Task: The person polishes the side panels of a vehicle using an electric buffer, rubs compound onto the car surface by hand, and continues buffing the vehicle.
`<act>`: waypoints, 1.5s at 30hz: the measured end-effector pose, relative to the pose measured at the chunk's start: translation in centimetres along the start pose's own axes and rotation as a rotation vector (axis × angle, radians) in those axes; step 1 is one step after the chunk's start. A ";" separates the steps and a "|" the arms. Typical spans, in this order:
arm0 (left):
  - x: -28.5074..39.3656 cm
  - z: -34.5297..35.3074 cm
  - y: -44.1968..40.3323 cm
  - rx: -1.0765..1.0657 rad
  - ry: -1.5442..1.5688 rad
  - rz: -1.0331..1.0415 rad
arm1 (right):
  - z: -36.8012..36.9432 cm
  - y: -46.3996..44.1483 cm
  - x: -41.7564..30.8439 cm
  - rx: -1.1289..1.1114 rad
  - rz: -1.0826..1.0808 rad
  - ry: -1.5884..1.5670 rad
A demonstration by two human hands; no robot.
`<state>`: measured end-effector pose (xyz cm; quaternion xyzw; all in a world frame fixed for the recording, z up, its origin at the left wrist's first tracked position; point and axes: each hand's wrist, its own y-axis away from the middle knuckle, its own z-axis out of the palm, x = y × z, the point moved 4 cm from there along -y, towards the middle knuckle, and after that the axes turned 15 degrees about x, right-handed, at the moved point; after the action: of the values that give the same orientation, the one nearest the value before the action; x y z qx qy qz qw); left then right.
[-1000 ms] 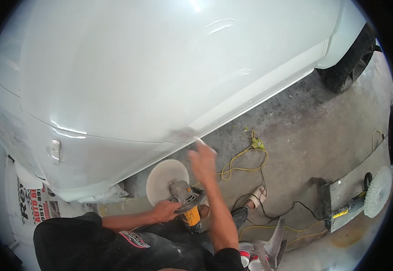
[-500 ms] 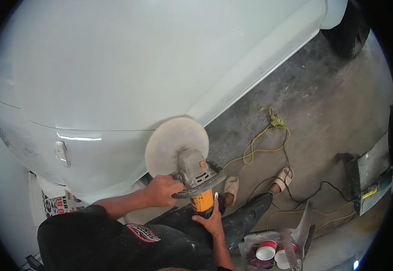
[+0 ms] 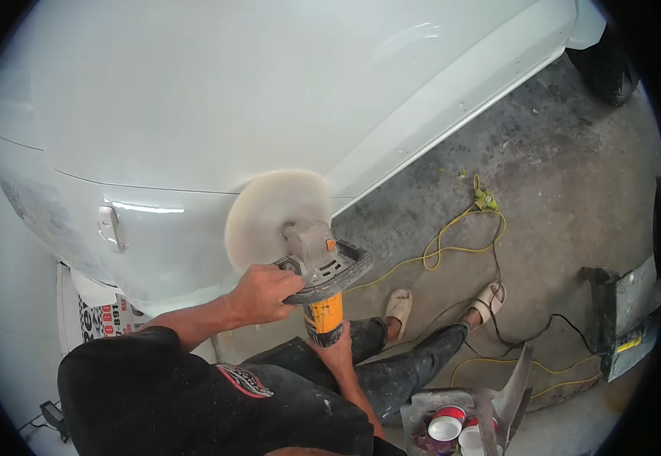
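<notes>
A rotary polisher (image 3: 321, 304) with an orange and black body and a grey head is held in both hands. My left hand (image 3: 264, 295) is closed round its black loop handle (image 3: 338, 280). Around the rear end of the body, my right hand (image 3: 336, 351) is wrapped, its fingers partly hidden underneath. The round off-white pad (image 3: 270, 209) looks smeared as if spinning. It lies against the white car's side (image 3: 194, 99), over a panel seam near the lower edge.
A door handle (image 3: 110, 228) is left of the pad. A yellow cord (image 3: 441, 243) and a dark cable (image 3: 532, 323) run over the concrete floor near my feet. A grey step stool (image 3: 630, 319) stands right. Red-and-white tubs (image 3: 446, 423) sit on a stand at the bottom.
The polisher and both hands have shifted left and slightly up in view, and the whole scene has moved a little. My right thumb no longer shows along the polisher's body.
</notes>
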<state>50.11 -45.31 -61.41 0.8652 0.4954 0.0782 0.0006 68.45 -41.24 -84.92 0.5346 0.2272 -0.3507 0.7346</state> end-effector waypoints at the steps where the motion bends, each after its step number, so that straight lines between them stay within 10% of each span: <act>1: 0.4 -0.2 -0.4 0.006 -0.014 0.013 | 0.0 0.0 -0.5 0.008 0.004 -0.030; 36: 19.1 -2.1 -53.1 0.460 -0.021 0.478 | -30.2 -16.9 -35.3 0.441 -0.299 -0.416; 45: 19.9 -4.6 -53.6 0.467 -0.017 0.476 | -29.8 -19.1 -36.3 0.453 -0.434 -0.410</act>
<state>13.42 -1.30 -58.42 0.9339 0.2839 -0.0466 -0.2120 31.57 -6.67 -80.81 0.5416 0.0999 -0.6396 0.5362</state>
